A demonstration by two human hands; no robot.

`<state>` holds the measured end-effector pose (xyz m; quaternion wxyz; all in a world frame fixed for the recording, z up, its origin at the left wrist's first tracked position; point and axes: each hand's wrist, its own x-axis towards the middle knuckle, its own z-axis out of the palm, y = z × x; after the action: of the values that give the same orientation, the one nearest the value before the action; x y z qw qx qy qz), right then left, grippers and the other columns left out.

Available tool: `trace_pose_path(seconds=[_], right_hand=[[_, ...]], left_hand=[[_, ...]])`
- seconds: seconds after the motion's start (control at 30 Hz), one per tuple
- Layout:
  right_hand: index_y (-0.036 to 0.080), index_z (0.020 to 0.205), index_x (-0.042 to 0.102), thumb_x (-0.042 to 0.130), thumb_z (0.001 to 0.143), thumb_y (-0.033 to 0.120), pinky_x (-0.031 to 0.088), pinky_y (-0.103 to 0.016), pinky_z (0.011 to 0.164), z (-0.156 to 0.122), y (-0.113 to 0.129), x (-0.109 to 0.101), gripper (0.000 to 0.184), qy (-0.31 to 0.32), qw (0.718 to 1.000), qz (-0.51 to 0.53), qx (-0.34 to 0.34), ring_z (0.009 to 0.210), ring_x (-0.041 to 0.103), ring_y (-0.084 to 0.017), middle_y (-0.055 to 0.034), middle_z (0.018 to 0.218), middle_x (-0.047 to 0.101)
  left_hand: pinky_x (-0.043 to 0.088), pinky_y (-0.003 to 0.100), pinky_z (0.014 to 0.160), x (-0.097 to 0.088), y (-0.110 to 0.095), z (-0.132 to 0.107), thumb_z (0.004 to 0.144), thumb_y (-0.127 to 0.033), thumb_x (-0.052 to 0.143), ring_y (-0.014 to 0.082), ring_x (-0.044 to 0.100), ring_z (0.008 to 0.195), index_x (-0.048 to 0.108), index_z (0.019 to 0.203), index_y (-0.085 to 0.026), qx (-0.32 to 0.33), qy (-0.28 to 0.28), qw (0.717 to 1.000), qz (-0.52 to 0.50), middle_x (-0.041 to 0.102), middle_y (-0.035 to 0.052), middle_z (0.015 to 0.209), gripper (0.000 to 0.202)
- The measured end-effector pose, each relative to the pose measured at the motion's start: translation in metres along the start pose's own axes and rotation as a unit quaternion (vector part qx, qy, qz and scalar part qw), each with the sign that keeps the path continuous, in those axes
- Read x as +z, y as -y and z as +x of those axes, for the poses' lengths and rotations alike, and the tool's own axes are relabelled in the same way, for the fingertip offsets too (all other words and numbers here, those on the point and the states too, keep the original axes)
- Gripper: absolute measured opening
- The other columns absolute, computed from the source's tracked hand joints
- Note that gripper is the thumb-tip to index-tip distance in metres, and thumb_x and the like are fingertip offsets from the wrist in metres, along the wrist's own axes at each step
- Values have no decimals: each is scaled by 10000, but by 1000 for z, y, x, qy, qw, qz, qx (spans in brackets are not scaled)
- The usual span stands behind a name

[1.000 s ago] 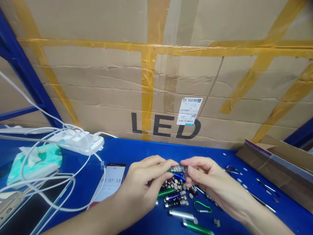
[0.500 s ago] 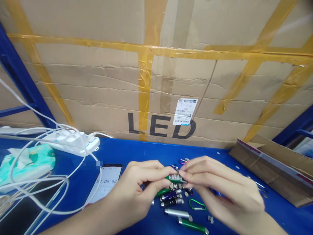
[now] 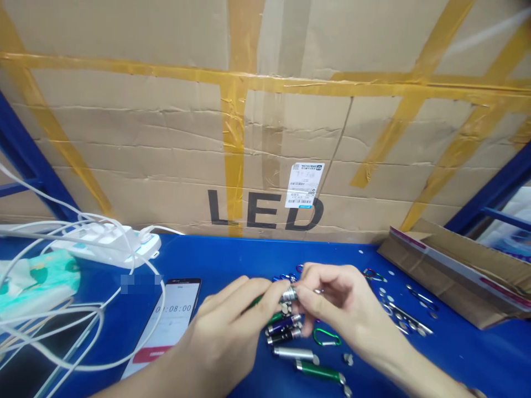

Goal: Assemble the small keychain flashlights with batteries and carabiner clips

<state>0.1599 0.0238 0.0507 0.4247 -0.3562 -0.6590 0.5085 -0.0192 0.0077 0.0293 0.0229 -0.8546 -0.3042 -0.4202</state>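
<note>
My left hand [image 3: 232, 326] is closed around a small green mini flashlight, whose silver end [image 3: 289, 294] sticks out past the fingertips. At that end, the thumb and fingers of my right hand [image 3: 344, 304] are pinched together; a bit of metal shows behind them. Below lie a blue-purple flashlight [image 3: 283, 325], a black one [image 3: 282, 338], a silver tube [image 3: 293, 353] and a green tube [image 3: 319, 371], roughly side by side. A green carabiner [image 3: 326, 336] rests below my right fingers. Button cells [image 3: 347, 359] lie close to the tubes.
A phone [image 3: 172, 315] showing a timer lies left of my hands. Further left are looped white cables, a power strip [image 3: 112, 246] and a tissue pack [image 3: 45, 276]. An open cardboard box [image 3: 452, 276] stands right, near loose metal parts [image 3: 406, 318]. A large carton [image 3: 166, 143] rises behind.
My right hand has turned, with its fingers now curled in at the flashlight's silver end. The view has shifted slightly, showing more metal parts at right. My left hand keeps its hold.
</note>
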Motion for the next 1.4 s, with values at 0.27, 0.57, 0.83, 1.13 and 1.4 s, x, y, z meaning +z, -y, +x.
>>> trace_pose_path(seconds=[0.27, 0.57, 0.83, 1.13, 1.4], right_hand=[[155, 704, 677, 591, 820, 387, 530, -173, 478, 9, -1, -14, 274, 24, 998, -52, 3, 494, 622, -84, -18, 670, 653], [182, 916, 690, 566, 778, -31, 556, -212, 603, 4, 0, -23, 283, 8, 887, -267, -376, 704, 648, -119, -46, 801, 676], [154, 578, 561, 586, 781, 155, 438, -232, 463, 0, 0, -6, 205, -68, 943, -243, -216, 499, 525, -110, -14, 553, 570], [167, 644, 528, 467, 898, 342, 432, -232, 560, 8, -4, -18, 315, 36, 949, -289, -117, 592, 522, -111, -12, 647, 558], [182, 814, 487, 378, 949, 254, 416, -239, 605, 9, -4, -32, 188, 116, 845, -461, -246, 680, 484, -127, -33, 810, 518]], left_hand=[[454, 203, 534, -8, 11, 18, 848, -142, 508, 121, 575, 583, 721, 790, -159, -233, 50, 941, -240, 639, 15, 670, 221], [295, 156, 276, -11, 6, 18, 835, -292, 495, 23, 369, 317, 710, 776, -121, -345, 149, 844, -383, 550, -4, 667, 280], [497, 186, 666, -5, 4, 7, 859, -27, 482, 131, 635, 711, 683, 978, -98, -34, 15, 992, -121, 706, 72, 839, 244], [469, 195, 498, -5, 13, 14, 859, -144, 499, 119, 589, 550, 714, 798, -115, -194, 99, 957, -192, 675, 42, 682, 226], [298, 141, 303, -13, 11, 24, 817, -231, 535, 13, 391, 309, 710, 789, -115, -375, 222, 817, -378, 608, 1, 657, 212]])
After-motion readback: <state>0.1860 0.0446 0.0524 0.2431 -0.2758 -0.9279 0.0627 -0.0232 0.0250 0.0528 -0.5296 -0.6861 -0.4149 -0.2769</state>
